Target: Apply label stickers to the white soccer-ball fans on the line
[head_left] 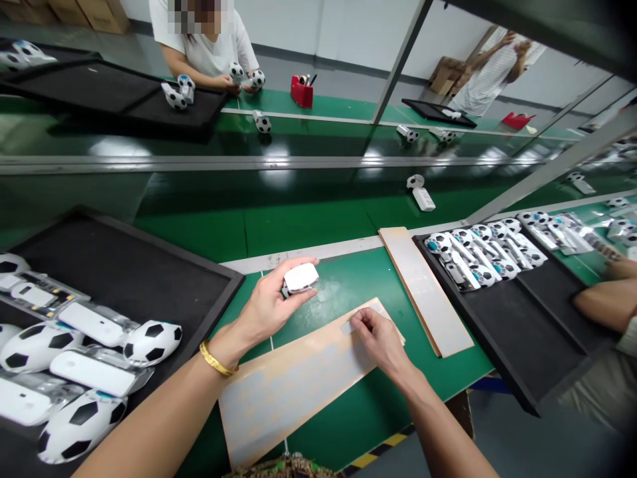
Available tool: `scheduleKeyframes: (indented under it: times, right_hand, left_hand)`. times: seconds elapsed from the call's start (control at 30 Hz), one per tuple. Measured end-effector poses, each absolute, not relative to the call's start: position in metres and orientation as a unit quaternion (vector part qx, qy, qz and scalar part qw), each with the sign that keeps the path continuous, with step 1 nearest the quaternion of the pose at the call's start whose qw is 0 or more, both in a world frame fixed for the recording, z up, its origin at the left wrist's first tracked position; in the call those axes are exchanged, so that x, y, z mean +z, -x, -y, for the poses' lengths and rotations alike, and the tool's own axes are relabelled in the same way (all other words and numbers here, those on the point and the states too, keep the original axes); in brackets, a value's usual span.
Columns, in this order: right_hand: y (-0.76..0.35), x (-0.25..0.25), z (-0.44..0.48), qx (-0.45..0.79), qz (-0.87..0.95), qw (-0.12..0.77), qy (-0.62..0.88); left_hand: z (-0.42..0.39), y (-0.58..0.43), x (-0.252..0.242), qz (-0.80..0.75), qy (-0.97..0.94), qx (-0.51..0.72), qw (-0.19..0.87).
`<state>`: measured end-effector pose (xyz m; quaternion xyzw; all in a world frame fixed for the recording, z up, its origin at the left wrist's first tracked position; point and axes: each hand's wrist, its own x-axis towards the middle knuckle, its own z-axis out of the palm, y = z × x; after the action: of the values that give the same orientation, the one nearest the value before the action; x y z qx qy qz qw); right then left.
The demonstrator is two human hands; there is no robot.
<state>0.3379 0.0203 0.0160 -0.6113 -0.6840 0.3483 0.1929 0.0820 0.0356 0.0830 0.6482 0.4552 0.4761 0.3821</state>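
My left hand (269, 299) is closed around a small white plastic device (301, 277), held up above the bench with its end towards me. A bit of black-and-white football pattern shows under it; my fingers hide much of the rest. Below lies a long tan backing sheet (298, 378) covered with grey stickers. At the sheet's far right end, my right hand (378, 335) pinches a grey sticker (347, 326) between thumb and forefinger. Whether that sticker has lifted off the backing is hard to tell.
A black tray (199, 265) on the left holds several football-patterned devices (153, 342). Another sheet stack (425, 292) lies beside a second black tray (522, 332) on the right. Behind runs a green conveyor (318, 219) carrying a device (423, 198). A co-worker (209, 60) sits opposite; another person's arm (604, 305) is at right.
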Motion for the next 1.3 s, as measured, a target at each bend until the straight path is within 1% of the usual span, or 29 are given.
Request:
scheduleKeyframes:
  times: [0.23, 0.37, 0.53, 0.67, 0.87, 1.07, 1.3]
  right_hand:
    - [-0.323, 0.018, -0.011, 0.251, 0.716, 0.181, 0.626]
    - [-0.327, 0.021, -0.012, 0.235, 0.732, 0.205, 0.605]
    - [-0.367, 0.029, -0.019, 0.213, 0.725, 0.233, 0.612]
    - [-0.386, 0.026, -0.017, 0.211, 0.738, 0.204, 0.607]
    - [-0.380, 0.020, -0.014, 0.196, 0.758, 0.174, 0.597]
    - [-0.380, 0.021, -0.026, 0.222, 0.753, 0.138, 0.604]
    - [-0.383, 0.027, -0.034, 0.311, 0.703, 0.123, 0.628]
  left_hand:
    - [-0.036, -0.083, 0.086, -0.459, -0.655, 0.463, 0.382]
    - [-0.036, -0.082, 0.085, -0.457, -0.657, 0.463, 0.381]
    - [-0.036, -0.080, 0.086, -0.459, -0.658, 0.457, 0.384]
    - [-0.037, -0.081, 0.085, -0.464, -0.661, 0.448, 0.384]
    - [-0.038, -0.082, 0.085, -0.458, -0.667, 0.448, 0.380]
    - [-0.038, -0.082, 0.086, -0.460, -0.668, 0.444, 0.382]
    - [-0.039, -0.087, 0.086, -0.441, -0.669, 0.465, 0.376]
